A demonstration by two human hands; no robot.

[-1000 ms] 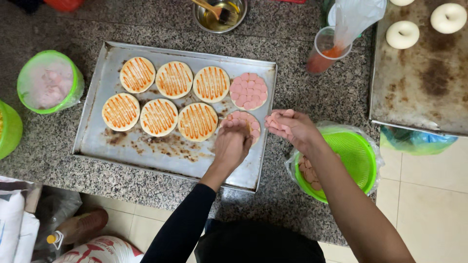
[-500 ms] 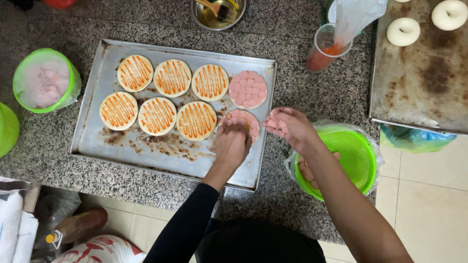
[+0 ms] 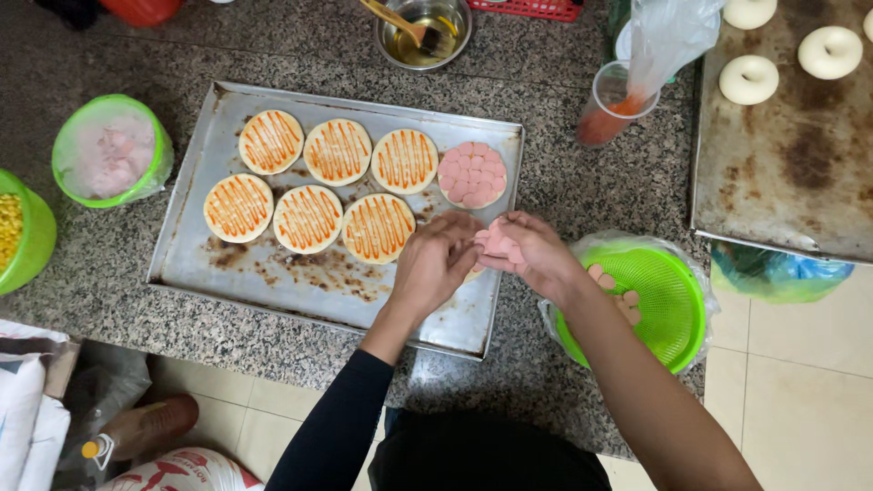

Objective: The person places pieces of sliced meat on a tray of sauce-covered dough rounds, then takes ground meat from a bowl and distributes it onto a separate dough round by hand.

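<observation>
Pinching thin pink sausage slices [image 3: 498, 242] btwn both hands, left [image 3: 436, 261] & right [image 3: 536, 250], over metal tray [image 3: 186, 264].

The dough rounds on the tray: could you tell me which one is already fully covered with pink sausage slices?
The round at the right end of the back row on the tray. Pink slices cover it, while six others show only orange sauce stripes and the hands hide another.

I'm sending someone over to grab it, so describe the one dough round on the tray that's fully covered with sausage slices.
Find the big metal baking tray on the granite counter. Its far row holds four dough rounds; take the sausage-covered round at the right end, just beyond the person's left hand and right hand. It alone is covered in pink slices, while the striped rounds show only orange sauce lines.
</observation>
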